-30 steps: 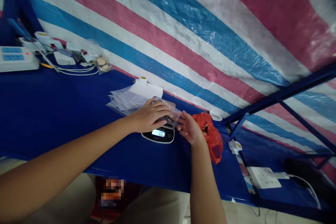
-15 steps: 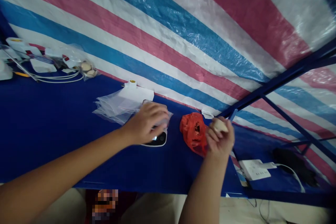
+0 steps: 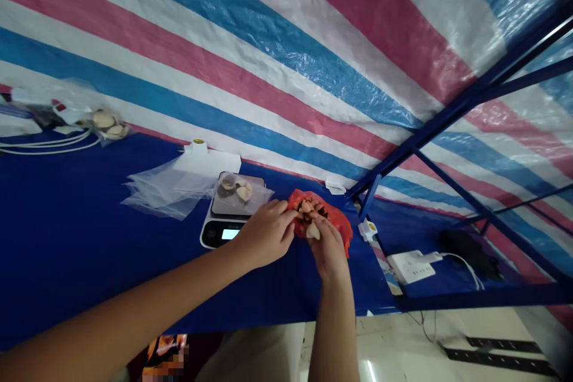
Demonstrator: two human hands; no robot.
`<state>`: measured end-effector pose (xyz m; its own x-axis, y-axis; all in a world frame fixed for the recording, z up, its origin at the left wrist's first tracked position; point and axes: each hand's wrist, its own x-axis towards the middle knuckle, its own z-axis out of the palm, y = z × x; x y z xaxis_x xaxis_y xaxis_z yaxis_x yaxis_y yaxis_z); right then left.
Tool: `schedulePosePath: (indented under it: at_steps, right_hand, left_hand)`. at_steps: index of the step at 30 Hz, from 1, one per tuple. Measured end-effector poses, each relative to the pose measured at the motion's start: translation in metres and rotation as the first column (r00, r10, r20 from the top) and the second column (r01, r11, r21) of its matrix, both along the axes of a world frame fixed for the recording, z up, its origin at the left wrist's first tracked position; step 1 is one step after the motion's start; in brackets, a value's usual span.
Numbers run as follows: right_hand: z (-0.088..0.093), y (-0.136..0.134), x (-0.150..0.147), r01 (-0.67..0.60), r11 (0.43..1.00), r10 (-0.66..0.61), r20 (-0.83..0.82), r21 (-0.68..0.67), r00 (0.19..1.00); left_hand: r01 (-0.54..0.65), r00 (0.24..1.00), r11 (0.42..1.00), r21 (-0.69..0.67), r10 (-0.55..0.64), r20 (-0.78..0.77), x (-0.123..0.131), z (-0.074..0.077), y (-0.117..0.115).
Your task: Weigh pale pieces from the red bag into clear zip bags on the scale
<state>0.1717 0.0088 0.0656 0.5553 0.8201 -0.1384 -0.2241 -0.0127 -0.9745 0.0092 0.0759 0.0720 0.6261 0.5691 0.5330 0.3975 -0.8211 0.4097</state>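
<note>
A red plastic bag (image 3: 345, 230) stands with its mouth open, holding several brownish pieces that look like dried mushrooms (image 3: 307, 208). At its left rim my left hand (image 3: 268, 233) has its fingers bent on the bag's edge. My right hand (image 3: 330, 245) is over the front of the bag, closed around a pale dried mushroom (image 3: 313, 231), its fingertips at the opening. Left of the bag, a kitchen scale (image 3: 210, 231) with a lit display carries a clear plastic bag (image 3: 258, 193) with a few mushroom pieces inside. My left forearm partly covers the scale's front.
Flat clear bags (image 3: 168, 188) lie left of the scale beside a white plug adapter (image 3: 198, 146). Cables and another bag of mushrooms (image 3: 107, 122) are at the far left. To the right are a blue metal frame (image 3: 405, 149) and a white power strip (image 3: 409, 267).
My left hand has left the scale and moved right to the red bag, uncovering the clear bag. My right hand, still holding the pale mushroom, has come in over the red bag's mouth.
</note>
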Motion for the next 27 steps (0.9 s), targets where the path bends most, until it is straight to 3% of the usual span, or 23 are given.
schedulePosePath:
  at_steps: [2,3,5,7,8,10,14,17,19,22,24,27]
  right_hand:
    - [0.001,0.015,0.015,0.029,0.999,-0.014,0.319,-0.043,0.948]
    - [0.005,0.021,0.023,0.044,0.994,0.012,0.501,-0.1,0.865]
    - [0.016,0.029,0.038,0.051,0.949,0.218,0.767,-0.31,0.604]
    - [0.029,0.039,0.049,0.072,0.848,0.464,0.8,-0.526,0.379]
    - [0.035,0.044,0.053,0.086,0.8,0.544,0.777,-0.594,0.317]
    - [0.044,0.057,0.056,0.108,0.755,0.604,0.75,-0.647,0.268]
    - [0.053,0.08,0.052,0.095,0.723,0.653,0.722,-0.685,0.229]
    - [0.053,0.082,0.053,-0.008,0.715,0.684,0.697,-0.699,0.215]
    - [0.051,0.075,0.06,-0.168,0.709,0.699,0.652,-0.685,0.293]
    - [0.043,0.055,0.074,-0.384,0.699,0.708,0.509,-0.603,0.49]
    - [0.038,0.041,0.082,-0.355,0.728,0.662,0.468,-0.587,0.585]
    - [0.036,0.026,0.088,-0.192,0.747,0.578,0.478,-0.637,0.661]
  left_hand:
    - [0.01,0.994,0.999,-0.045,-0.005,0.107,-0.01,-0.006,-0.004]
    - [0.017,0.989,0.999,-0.05,-0.009,0.151,-0.012,-0.01,-0.007]
    - [0.04,0.98,0.998,-0.038,-0.032,0.196,-0.013,-0.018,-0.011]
    - [0.079,0.977,0.997,-0.019,-0.073,0.202,-0.012,-0.023,-0.014]
    - [0.094,0.976,0.996,-0.011,-0.09,0.199,-0.012,-0.024,-0.015]
    - [0.098,0.977,0.995,-0.002,-0.096,0.193,-0.011,-0.026,-0.018]
    - [0.083,0.98,0.997,0.002,-0.082,0.184,-0.012,-0.027,-0.021]
    - [0.089,0.976,0.996,0.003,-0.088,0.198,-0.013,-0.026,-0.025]
    - [0.083,0.974,0.996,0.019,-0.085,0.208,-0.014,-0.024,-0.027]
    - [0.075,0.977,0.996,0.046,-0.082,0.196,-0.015,-0.021,-0.03]
    - [0.081,0.981,0.996,0.046,-0.088,0.174,-0.014,-0.021,-0.032]
    - [0.091,0.982,0.995,0.042,-0.096,0.161,-0.011,-0.022,-0.036]
